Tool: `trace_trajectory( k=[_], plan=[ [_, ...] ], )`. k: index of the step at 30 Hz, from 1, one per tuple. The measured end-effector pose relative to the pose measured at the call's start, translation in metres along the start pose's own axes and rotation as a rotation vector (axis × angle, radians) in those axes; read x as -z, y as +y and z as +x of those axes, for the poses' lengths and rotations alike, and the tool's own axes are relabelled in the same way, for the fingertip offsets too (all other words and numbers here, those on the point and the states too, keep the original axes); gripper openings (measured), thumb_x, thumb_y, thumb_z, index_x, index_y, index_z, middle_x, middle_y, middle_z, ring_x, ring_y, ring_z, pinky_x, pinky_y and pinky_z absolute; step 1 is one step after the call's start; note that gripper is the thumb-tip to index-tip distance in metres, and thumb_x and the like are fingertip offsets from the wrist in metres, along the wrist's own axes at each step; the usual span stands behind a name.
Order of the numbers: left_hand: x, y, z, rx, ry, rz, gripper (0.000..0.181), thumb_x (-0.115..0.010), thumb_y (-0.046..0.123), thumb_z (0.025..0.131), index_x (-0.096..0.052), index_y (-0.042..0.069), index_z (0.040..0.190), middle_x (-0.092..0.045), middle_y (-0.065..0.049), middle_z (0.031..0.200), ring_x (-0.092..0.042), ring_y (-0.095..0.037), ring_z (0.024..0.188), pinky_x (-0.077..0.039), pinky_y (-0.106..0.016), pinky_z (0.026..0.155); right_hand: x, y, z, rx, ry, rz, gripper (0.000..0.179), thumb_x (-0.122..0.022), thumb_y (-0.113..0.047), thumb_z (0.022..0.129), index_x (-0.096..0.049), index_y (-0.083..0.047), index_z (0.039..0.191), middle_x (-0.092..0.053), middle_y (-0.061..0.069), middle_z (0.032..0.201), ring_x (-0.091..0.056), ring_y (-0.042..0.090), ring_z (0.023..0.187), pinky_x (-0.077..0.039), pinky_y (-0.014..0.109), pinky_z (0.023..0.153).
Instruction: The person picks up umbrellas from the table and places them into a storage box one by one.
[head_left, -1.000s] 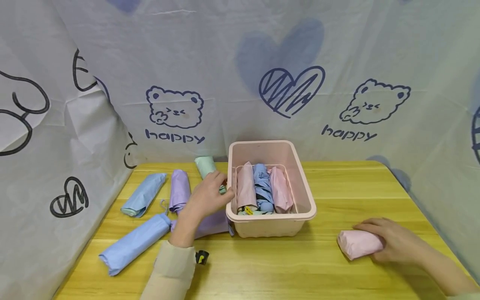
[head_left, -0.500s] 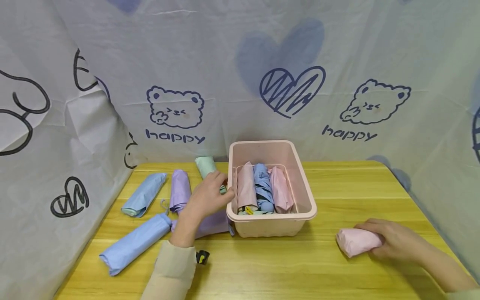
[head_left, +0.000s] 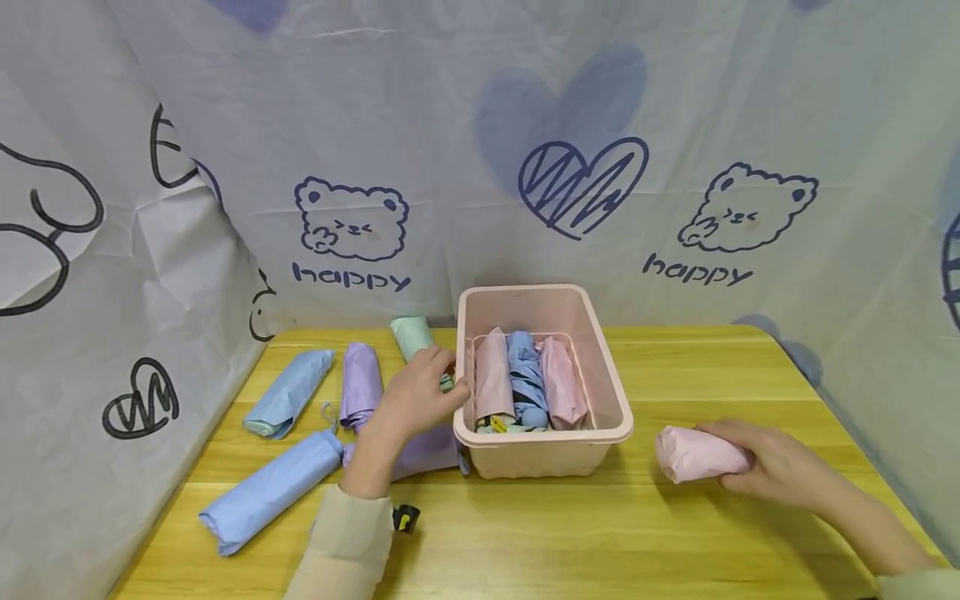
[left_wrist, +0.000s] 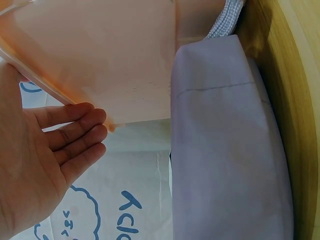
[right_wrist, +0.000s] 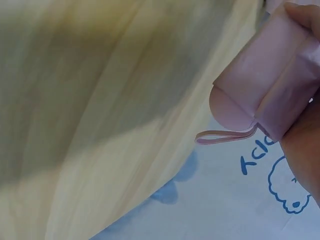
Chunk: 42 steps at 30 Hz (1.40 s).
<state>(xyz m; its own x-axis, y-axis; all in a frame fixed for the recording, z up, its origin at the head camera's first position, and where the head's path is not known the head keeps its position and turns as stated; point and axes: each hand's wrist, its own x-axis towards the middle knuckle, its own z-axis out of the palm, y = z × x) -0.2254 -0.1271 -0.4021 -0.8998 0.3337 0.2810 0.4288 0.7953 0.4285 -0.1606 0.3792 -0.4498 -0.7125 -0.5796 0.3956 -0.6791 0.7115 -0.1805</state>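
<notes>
My right hand [head_left: 780,467] grips a folded pink umbrella [head_left: 701,455] above the table, to the right of the pink plastic bin [head_left: 543,458]. In the right wrist view the pink umbrella [right_wrist: 267,70] shows its rounded end and a wrist loop [right_wrist: 225,136]. My left hand [head_left: 416,396] holds the bin's left rim, thumb at the edge and fingertips against it in the left wrist view. Inside the bin lie a pale pink umbrella [head_left: 492,375], a blue umbrella [head_left: 527,371] and another pink umbrella [head_left: 562,383], side by side.
Left of the bin lie a light blue umbrella [head_left: 291,392], a blue umbrella [head_left: 273,492], a purple umbrella [head_left: 362,379] and a green umbrella [head_left: 411,335]. Another purple umbrella [head_left: 427,452] lies partly under my left forearm. A printed cloth [head_left: 465,167] hangs behind the table.
My right hand has lifted the pink umbrella and moved it a little left toward the bin. My left hand stays at the rim.
</notes>
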Motion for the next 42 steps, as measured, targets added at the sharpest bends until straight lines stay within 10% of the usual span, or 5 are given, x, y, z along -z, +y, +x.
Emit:
trace_trajectory(
  k=[21, 42],
  plan=[
    [-0.002, 0.000, -0.002, 0.017, -0.007, -0.014, 0.035, -0.055, 0.036, 0.090, -0.066, 0.010, 0.111, -0.061, -0.010, 0.108, -0.052, -0.022, 0.094, -0.049, -0.039, 0.080, 0.013, -0.034, 0.065, -0.062, 0.211, 0.265, 0.062, -0.092, -0.005, 0.068, -0.071, -0.013, 0.125, -0.068, -0.008, 0.100, -0.055, 0.005, 0.080, -0.045, 0.021, 0.066],
    [0.001, 0.003, 0.000, 0.013, -0.004, -0.002, 0.033, -0.056, 0.035, 0.089, -0.065, 0.009, 0.108, -0.061, -0.010, 0.106, -0.052, -0.022, 0.093, -0.048, -0.038, 0.079, 0.040, -0.061, 0.154, -0.084, 0.041, 0.066, 0.043, -0.082, -0.032, 0.088, -0.068, -0.011, 0.123, -0.070, 0.003, 0.099, -0.061, 0.018, 0.080, -0.051, 0.041, 0.068]
  ],
)
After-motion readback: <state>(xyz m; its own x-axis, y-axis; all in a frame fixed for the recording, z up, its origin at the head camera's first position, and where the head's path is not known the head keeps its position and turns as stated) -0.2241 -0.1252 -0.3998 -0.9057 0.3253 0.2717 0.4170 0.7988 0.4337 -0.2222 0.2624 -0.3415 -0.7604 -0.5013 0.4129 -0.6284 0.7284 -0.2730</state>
